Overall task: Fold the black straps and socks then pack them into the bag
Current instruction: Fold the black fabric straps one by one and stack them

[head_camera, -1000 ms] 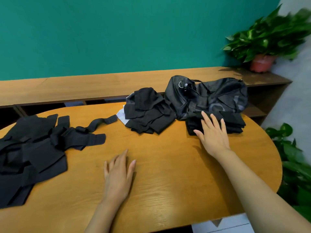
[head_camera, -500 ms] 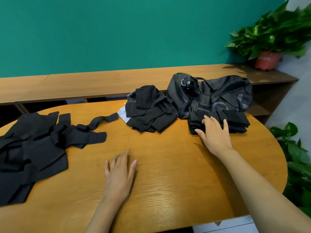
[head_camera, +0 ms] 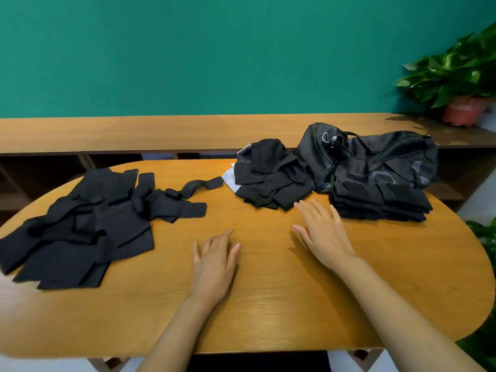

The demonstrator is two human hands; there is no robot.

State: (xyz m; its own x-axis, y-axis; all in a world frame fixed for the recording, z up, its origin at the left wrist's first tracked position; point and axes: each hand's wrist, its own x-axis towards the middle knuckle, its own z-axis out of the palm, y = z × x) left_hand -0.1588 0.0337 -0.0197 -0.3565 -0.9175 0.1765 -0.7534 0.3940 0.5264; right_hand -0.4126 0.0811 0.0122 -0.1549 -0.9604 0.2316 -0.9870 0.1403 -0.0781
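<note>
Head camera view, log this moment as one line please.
left hand flat on table | right hand empty, beside folded stack | bag behind | loose straps left

Oval wooden counter [head_camera: 268,304]. L: loose heap of black straps [head_camera: 80,226]. Centre-rear: sock pile [head_camera: 271,181] over white sheet [head_camera: 230,178]. R: folded stack [head_camera: 378,202] w/ black bag [head_camera: 370,157] behind, touching. Left hand [head_camera: 214,261] flat on counter.

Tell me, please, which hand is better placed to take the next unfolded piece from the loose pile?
Probably the left hand. It rests flat and empty on the table, on the side of the loose pile. The right hand, also empty, sits near the folded stack.
</note>
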